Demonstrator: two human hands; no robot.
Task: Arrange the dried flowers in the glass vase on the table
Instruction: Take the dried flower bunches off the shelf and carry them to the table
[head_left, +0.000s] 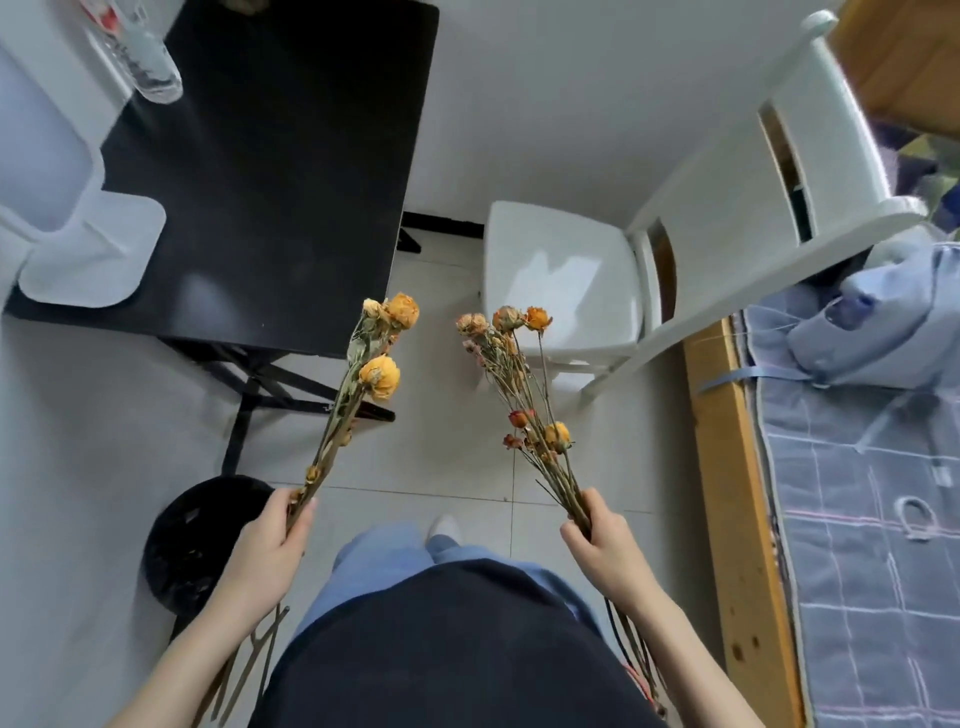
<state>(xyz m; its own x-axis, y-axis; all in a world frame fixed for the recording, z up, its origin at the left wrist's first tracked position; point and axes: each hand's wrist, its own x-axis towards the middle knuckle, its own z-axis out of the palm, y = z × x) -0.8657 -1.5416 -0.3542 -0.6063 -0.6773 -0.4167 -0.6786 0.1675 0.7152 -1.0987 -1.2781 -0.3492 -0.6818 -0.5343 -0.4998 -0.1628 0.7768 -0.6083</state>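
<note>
My left hand (272, 540) grips a small bunch of dried yellow-orange flowers (379, 364) by the stems, heads pointing up toward the black table (270, 171). My right hand (602, 540) grips a second, fuller bunch of dried orange and pink flowers (519, 374) the same way. Both bunches are held over the tiled floor in front of me, their stem ends hanging below my wrists. The clear glass vase (143, 57) stands at the far left corner of the table, well away from both hands.
A white flat-based object (93, 249) sits on the table's left side. A white chair (566, 275) stands to the right of the table. A black bin (197, 540) is on the floor by my left hand. A bed with a wooden frame (727, 493) lies on the right.
</note>
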